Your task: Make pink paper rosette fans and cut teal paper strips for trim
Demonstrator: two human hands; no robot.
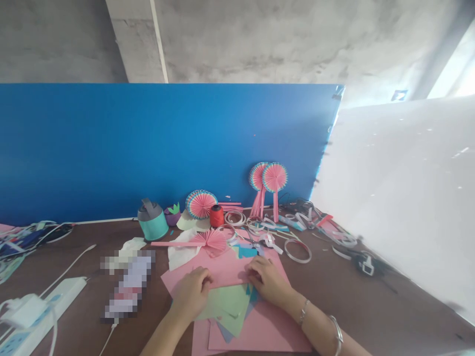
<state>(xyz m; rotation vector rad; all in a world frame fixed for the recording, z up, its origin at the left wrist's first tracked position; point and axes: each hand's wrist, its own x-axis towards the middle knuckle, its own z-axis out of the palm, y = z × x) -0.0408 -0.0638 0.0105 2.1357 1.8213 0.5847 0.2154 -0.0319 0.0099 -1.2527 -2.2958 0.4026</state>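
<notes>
My left hand [192,292] and my right hand [267,282] both rest on a pink paper sheet [226,271] lying on the brown table [371,306]. The fingers of each hand press down on the sheet's near folded edge, pinching it. Under the pink sheet lie light green paper [226,307], a bit of blue paper and a larger pink sheet [267,329]. A bracelet and a bangle sit on my right wrist. Just beyond the sheet lies a folded pink paper fan [211,241] with a long pink handle.
Against the blue board [148,148] stand two pink fans [269,179], a round pink rosette [200,203], a red thread spool [216,216] and a teal tape dispenser [153,220]. Tape rings, paper scraps and scissors litter the middle. A white power strip [44,309] and cables lie left.
</notes>
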